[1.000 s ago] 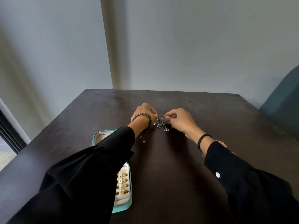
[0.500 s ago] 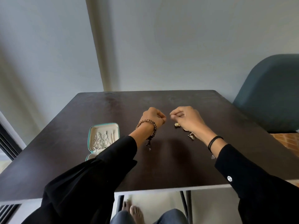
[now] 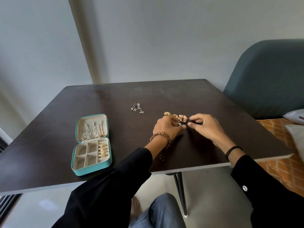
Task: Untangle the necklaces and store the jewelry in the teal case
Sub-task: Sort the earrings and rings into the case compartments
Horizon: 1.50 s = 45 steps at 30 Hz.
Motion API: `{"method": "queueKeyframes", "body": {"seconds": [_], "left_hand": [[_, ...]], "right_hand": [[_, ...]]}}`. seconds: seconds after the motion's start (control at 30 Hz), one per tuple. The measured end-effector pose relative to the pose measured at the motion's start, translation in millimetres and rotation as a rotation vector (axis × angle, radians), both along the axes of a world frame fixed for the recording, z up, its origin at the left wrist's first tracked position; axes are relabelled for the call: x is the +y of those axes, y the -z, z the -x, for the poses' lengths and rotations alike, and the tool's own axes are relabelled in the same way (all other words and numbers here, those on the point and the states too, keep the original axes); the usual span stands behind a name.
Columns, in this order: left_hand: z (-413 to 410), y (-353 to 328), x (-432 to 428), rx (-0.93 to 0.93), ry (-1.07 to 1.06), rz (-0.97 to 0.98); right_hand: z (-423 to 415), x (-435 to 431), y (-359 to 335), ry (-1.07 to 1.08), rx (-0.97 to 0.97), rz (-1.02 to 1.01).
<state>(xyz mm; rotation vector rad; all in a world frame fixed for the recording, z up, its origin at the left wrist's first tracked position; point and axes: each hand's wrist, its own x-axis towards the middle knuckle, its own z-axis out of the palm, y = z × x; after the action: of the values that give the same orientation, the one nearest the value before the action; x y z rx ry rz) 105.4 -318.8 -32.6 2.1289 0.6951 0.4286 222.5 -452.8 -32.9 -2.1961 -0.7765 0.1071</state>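
A dark brown square counter [image 3: 164, 94] carried the open teal zip-up jewellery case [image 3: 93, 169] near its left front corner, well apart from both hands. The case's lid lay flat on the far side, and a tangle of thin silver chain necklaces [image 3: 89, 131] rested on its cream lining. The near half was split into cream compartments, with a row of gold rings [image 3: 103, 150] tucked into the slot along its right side. Farther back, near the middle of the counter, a pair of silver drop earrings with small bead clusters [image 3: 137, 109] lay side by side, apart from everything else. To their right sat a heap of small gold jewellery pieces [image 3: 178, 116], and both hands met at its near edge. The left hand [image 3: 167, 127], with a brown wooden bead bracelet [image 3: 160, 136] on its wrist, was curled over the left side of the heap, its fingertips gripping a small dark-and-gold piece [image 3: 179, 123]. The right hand [image 3: 204, 127], with a thin black band [image 3: 233, 150] on its wrist, had thumb and forefinger drawn close together just beside that piece; whether they pinched anything could not be told. Both arms wore black sleeves [image 3: 105, 195]. A rounded grey-blue upholstered chair [image 3: 266, 79] stood beyond the counter's right edge, and a knee in blue jeans [image 3: 164, 211] showed below the front edge
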Motion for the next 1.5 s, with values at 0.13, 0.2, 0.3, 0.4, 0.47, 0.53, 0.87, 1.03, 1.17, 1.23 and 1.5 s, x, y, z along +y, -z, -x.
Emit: {"method": "queueKeyframes", "body": {"seconds": [0.13,0.2,0.3,0.4,0.47,0.53,0.87,1.03,1.17,1.23,1.5], "left_hand": [[-7.4,2.9,-7.3,0.035,-0.079,-0.124],[-9.4,5.5,-9.2,0.038,-0.104,-0.17],[-9.7,9.5,-10.4,0.04,-0.122,-0.243],[-8.4,13.4,-11.2,0.017,-0.125,-0.304],[-7.5,16.9,-11.6,0.01,-0.117,-0.355],[-6.5,19.9,-11.8,0.01,-0.107,-0.404],[-2.6,23.3,-8.9,0.005,-0.017,-0.422],[-3.1,25.5,-6.6,0.0,0.005,-0.39],[-4.0,27.3,-7.3,-0.033,0.012,-0.366],[-4.0,27.3,-7.2,-0.078,0.018,-0.337],[2.8,24.3,-7.6,-0.119,0.016,-0.119]], "right_hand": [[0.5,-0.6,9.7,-0.028,-0.116,0.042],[1.7,-0.9,14.8,-0.024,-0.145,0.024],[4.8,-1.6,26.1,-0.027,-0.202,-0.022],[8.4,-3.0,31.8,-0.049,-0.262,-0.034],[9.5,-3.3,31.7,-0.06,-0.287,-0.046],[10.8,-4.3,30.8,-0.065,-0.308,-0.056],[16.4,-7.1,27.4,-0.094,-0.299,-0.117],[18.8,-8.5,25.8,-0.122,-0.303,-0.159],[16.7,-10.3,26.6,-0.131,-0.286,-0.174],[16.1,-10.5,26.3,-0.137,-0.273,-0.184],[22.7,-11.5,29.7,-0.137,-0.256,-0.164]]}}
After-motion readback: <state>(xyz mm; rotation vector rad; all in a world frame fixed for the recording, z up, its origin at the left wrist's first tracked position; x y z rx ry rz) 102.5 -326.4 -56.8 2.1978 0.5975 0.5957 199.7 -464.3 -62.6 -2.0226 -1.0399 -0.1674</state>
